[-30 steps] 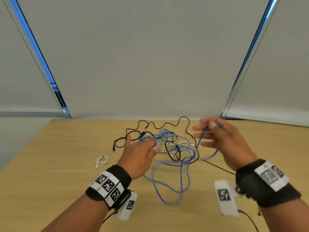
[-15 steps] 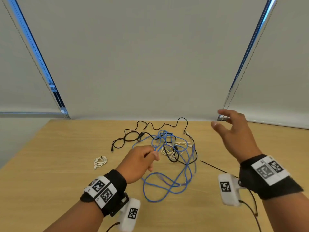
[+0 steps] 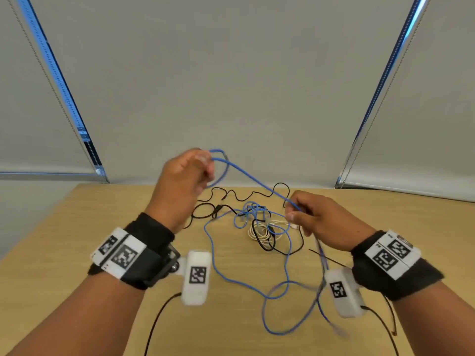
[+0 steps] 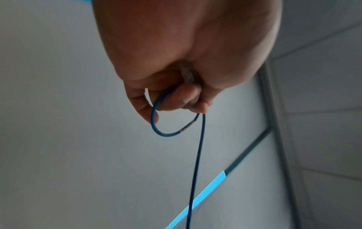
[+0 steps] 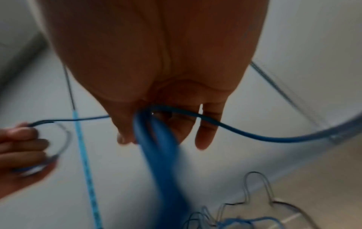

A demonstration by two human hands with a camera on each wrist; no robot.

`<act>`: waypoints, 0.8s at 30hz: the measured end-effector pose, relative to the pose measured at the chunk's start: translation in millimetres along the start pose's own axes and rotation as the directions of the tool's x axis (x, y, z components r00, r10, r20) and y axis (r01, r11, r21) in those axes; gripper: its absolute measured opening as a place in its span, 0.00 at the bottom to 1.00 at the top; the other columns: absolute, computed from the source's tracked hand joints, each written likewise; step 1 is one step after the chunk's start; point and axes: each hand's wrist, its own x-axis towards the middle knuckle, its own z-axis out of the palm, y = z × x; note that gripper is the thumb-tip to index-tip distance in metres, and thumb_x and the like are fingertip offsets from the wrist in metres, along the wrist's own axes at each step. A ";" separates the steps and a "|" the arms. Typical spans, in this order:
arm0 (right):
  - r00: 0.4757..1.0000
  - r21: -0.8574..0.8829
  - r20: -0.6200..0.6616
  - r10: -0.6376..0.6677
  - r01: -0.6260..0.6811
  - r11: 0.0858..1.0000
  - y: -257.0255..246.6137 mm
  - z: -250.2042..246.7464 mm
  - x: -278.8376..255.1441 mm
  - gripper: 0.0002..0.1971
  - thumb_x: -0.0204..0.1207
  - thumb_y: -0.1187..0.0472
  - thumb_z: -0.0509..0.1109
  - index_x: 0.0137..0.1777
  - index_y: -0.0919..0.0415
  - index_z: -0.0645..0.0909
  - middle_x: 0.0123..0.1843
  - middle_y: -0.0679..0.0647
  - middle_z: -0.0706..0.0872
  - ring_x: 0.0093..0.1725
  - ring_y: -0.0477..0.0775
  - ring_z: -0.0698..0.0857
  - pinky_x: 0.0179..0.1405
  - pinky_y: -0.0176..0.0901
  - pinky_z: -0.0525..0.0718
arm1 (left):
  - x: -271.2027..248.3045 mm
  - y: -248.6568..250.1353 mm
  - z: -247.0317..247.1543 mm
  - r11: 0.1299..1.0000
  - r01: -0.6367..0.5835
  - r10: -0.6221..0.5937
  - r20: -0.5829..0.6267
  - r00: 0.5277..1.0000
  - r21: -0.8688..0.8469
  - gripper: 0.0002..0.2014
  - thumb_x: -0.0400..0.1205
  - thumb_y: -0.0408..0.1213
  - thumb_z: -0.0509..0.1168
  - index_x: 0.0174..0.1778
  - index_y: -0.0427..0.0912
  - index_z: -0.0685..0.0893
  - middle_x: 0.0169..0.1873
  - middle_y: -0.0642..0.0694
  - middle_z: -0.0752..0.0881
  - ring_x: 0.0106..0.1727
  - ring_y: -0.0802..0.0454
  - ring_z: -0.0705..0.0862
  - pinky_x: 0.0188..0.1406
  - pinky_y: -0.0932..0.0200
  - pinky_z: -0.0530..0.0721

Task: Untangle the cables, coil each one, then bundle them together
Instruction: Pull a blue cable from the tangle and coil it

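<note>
blue cable goes up while the knot stays on the table

head view: the left hand (image 3: 183, 176) is raised above the table (image 3: 77, 242), fingers curled around a small loop of the blue cable (image 3: 257, 185). from that grip the cable runs taut down and to the right into the right hand (image 3: 318, 219), which pinches it between thumb and fingers. below the right-hand pinch the cable falls in loose, blurred loops toward the near edge. between the two hands and lower, on the table, the rest of it sits knotted with a black cable (image 3: 231, 195) and a white cable (image 3: 259, 233).

left wrist view: the fingers (image 4: 188, 97) are closed on the loop, with a clear plug (image 4: 187, 72) tucked against the palm; the straight run drops away from the grip.

right wrist view: the cable crosses the palm and blurs heavily, so i cannot tell how firmly the fingers (image 5: 207, 128) clamp it.

risk, as i judge it: pulling the taut span further could tighten the knot or drag the black and white cables along, because the blue one passes through them. the small loop could also spring open if the left grip loosens.

the table is light wood, smooth. behind it hang pale grey blinds (image 3: 231, 86) with bright blue slits at both sides.
</note>
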 end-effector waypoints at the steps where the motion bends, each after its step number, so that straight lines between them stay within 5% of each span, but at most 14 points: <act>1: 0.999 -0.052 -0.017 0.048 -0.049 0.997 12.1 -3.8 -1.0 0.06 0.83 0.54 0.68 0.44 0.50 0.80 0.37 0.49 0.86 0.30 0.47 0.86 0.37 0.48 0.85 | 3.4 -1.3 -8.8 0.999 0.029 -0.031 -0.057 0.998 -0.034 0.18 0.89 0.38 0.60 0.32 0.54 0.83 0.29 0.57 0.80 0.33 0.57 0.76 0.48 0.53 0.81; 7: 0.979 -0.192 -0.062 0.196 -0.205 0.960 50.4 -16.5 -9.6 0.11 0.84 0.52 0.67 0.39 0.47 0.83 0.34 0.47 0.89 0.40 0.48 0.88 0.45 0.50 0.83 | 4.3 -35.9 -39.1 0.935 0.282 -0.335 -0.272 0.902 -0.215 0.14 0.92 0.38 0.57 0.40 0.44 0.78 0.24 0.55 0.75 0.20 0.58 0.68 0.58 0.43 0.80; 11: 0.973 -0.230 -0.044 0.225 -0.229 0.946 45.0 -8.2 -5.7 0.12 0.86 0.49 0.63 0.45 0.49 0.85 0.33 0.50 0.87 0.37 0.52 0.86 0.43 0.50 0.82 | -6.6 -59.3 -24.6 0.887 0.430 -0.461 -0.257 0.849 -0.170 0.18 0.92 0.46 0.57 0.37 0.44 0.78 0.21 0.52 0.76 0.21 0.54 0.74 0.48 0.46 0.78; 14: 0.970 -0.343 0.042 0.241 -0.213 0.915 35.2 3.1 -1.7 0.15 0.88 0.47 0.60 0.48 0.51 0.85 0.32 0.47 0.83 0.37 0.49 0.82 0.42 0.49 0.79 | -9.4 -66.6 -10.7 0.897 0.440 -0.439 -0.199 0.876 -0.043 0.18 0.90 0.50 0.59 0.44 0.42 0.85 0.36 0.45 0.90 0.37 0.48 0.89 0.40 0.53 0.77; 17: 0.964 -0.434 0.072 0.258 -0.202 0.878 29.2 6.9 1.3 0.17 0.87 0.46 0.60 0.47 0.54 0.85 0.38 0.53 0.86 0.42 0.55 0.83 0.43 0.51 0.80 | 1.3 -69.2 -19.2 0.870 0.441 -0.395 -0.225 0.891 0.219 0.22 0.87 0.54 0.63 0.46 0.36 0.86 0.46 0.43 0.90 0.50 0.45 0.90 0.47 0.48 0.81; 20: 0.949 -0.455 0.074 0.305 -0.240 0.858 30.5 -1.5 -0.4 0.14 0.86 0.45 0.62 0.47 0.50 0.85 0.40 0.50 0.87 0.43 0.51 0.84 0.42 0.48 0.80 | 8.6 -66.9 -45.2 0.641 0.399 -0.331 -0.233 0.914 0.655 0.32 0.84 0.63 0.61 0.29 0.36 0.76 0.32 0.39 0.79 0.36 0.41 0.80 0.40 0.48 0.75; 21: 0.944 -0.458 0.077 0.321 -0.252 0.852 32.0 -5.1 -1.6 0.13 0.86 0.46 0.62 0.46 0.48 0.85 0.40 0.49 0.87 0.42 0.49 0.83 0.40 0.46 0.80 | 9.0 -66.9 -50.1 0.537 0.386 -0.338 -0.227 0.913 0.750 0.31 0.83 0.65 0.60 0.29 0.39 0.77 0.36 0.41 0.80 0.38 0.42 0.79 0.43 0.48 0.76; 23: 0.938 -0.474 0.087 0.337 -0.258 0.842 33.4 -9.8 -3.0 0.12 0.85 0.46 0.63 0.44 0.46 0.84 0.38 0.48 0.85 0.39 0.46 0.82 0.37 0.43 0.76 | 5.0 -65.9 -44.9 0.415 0.358 -0.343 -0.221 0.913 0.836 0.25 0.82 0.64 0.63 0.53 0.43 0.87 0.59 0.42 0.80 0.54 0.43 0.84 0.57 0.47 0.80; 24: 0.937 -0.484 0.102 0.335 -0.247 0.840 32.6 -9.4 -2.8 0.12 0.86 0.46 0.62 0.43 0.45 0.83 0.37 0.47 0.85 0.38 0.44 0.81 0.36 0.42 0.75 | 0.9 -64.8 -34.7 0.432 0.296 -0.297 -0.175 0.939 0.852 0.24 0.82 0.61 0.66 0.65 0.46 0.84 0.66 0.44 0.77 0.60 0.42 0.84 0.63 0.47 0.80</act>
